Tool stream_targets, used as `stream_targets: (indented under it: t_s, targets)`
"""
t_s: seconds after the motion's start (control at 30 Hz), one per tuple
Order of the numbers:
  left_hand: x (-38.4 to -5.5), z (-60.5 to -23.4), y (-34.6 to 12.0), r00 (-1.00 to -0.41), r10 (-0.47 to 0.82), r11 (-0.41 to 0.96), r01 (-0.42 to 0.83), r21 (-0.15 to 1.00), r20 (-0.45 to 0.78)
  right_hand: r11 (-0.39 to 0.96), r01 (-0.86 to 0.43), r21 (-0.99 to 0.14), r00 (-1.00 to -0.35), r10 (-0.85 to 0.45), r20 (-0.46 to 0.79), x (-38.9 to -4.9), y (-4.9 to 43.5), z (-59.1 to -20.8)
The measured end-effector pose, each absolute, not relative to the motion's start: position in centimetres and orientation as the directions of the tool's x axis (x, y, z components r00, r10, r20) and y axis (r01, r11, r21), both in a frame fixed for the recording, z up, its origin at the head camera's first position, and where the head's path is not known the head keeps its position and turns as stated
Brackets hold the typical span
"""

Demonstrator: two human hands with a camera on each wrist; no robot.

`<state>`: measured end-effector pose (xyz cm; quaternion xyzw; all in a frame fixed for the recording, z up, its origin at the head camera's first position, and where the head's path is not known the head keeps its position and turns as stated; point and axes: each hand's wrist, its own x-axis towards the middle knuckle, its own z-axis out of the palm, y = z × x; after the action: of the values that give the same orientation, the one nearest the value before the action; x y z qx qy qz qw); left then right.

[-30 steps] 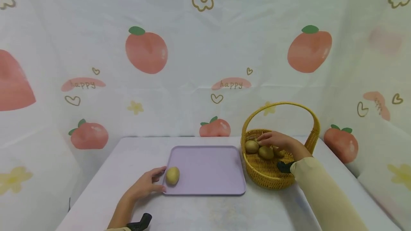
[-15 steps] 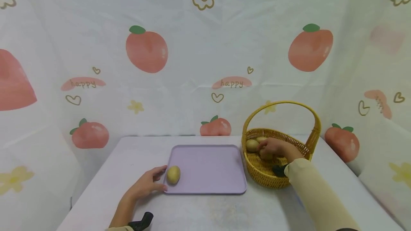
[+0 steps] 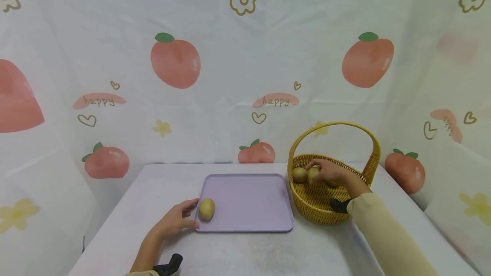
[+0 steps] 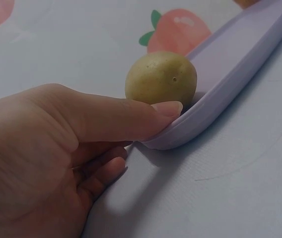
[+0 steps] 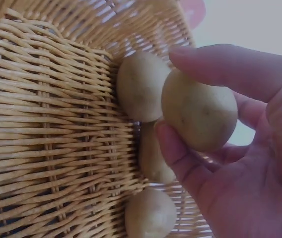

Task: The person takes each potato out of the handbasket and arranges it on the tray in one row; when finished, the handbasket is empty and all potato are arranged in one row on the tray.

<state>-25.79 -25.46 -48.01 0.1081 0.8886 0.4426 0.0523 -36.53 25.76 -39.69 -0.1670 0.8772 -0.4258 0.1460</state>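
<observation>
My right hand (image 3: pixel 330 173) is inside the wicker basket (image 3: pixel 320 218) and pinches a potato (image 5: pixel 200 109) between thumb and fingers. Behind and below that one, more potatoes lie against the weave: a top one (image 5: pixel 141 87), a partly hidden middle one (image 5: pixel 153 156) and a lower one (image 5: pixel 151 213). At the left end of the lilac tray (image 3: pixel 245 203), my left hand (image 3: pixel 172 220) holds the rim, its thumb (image 4: pixel 161 111) laid over the edge and the other fingers outside. A single potato (image 3: pixel 206 209) rests on the tray close to that thumb.
The basket's tall arched handle (image 3: pixel 337 123) rises over my right hand. The tray and basket stand side by side on a white-covered table (image 3: pixel 168 182). A printed curtain (image 3: pixel 215 131) hangs behind and at both sides.
My right hand has gone from hovering over the potatoes to gripping one, which now sits higher and tilted in the fingers. The left hand and the tray have stayed put.
</observation>
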Motion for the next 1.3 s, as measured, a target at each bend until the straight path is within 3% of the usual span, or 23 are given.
stream_targets:
  t_s: [0.27, 0.6, 0.9, 1.1, 1.3]
  targets:
    - [-25.8, -48.0, -25.3, -0.977, 0.214, 0.596, 0.124, 0.794, -0.008, 0.619, -0.26, -0.741, -0.917, -0.399, -0.011, -34.8, 25.1, -38.8]
    - [-25.7, -47.8, -25.1, -0.98, 0.197, 0.594, 0.103, 0.798, -0.02, 0.573, -0.409, -0.71, -0.888, -0.43, 0.165, -31.7, 23.5, -37.4]
    - [-25.8, -47.9, -25.1, -0.981, 0.194, 0.597, 0.096, 0.796, -0.027, 0.598, -0.382, -0.704, -0.915, -0.352, 0.198, -29.3, 21.0, -37.2]
    - [-25.8, -47.9, -25.2, -0.981, 0.193, 0.605, 0.101, 0.79, -0.022, 0.546, -0.464, -0.698, -0.879, -0.384, 0.284, -28.9, 18.8, -37.3]
    - [-25.8, -47.9, -25.3, -0.978, 0.206, 0.599, 0.108, 0.793, -0.022, 0.506, -0.471, -0.723, -0.87, -0.401, 0.287, -28.9, 16.1, -37.4]
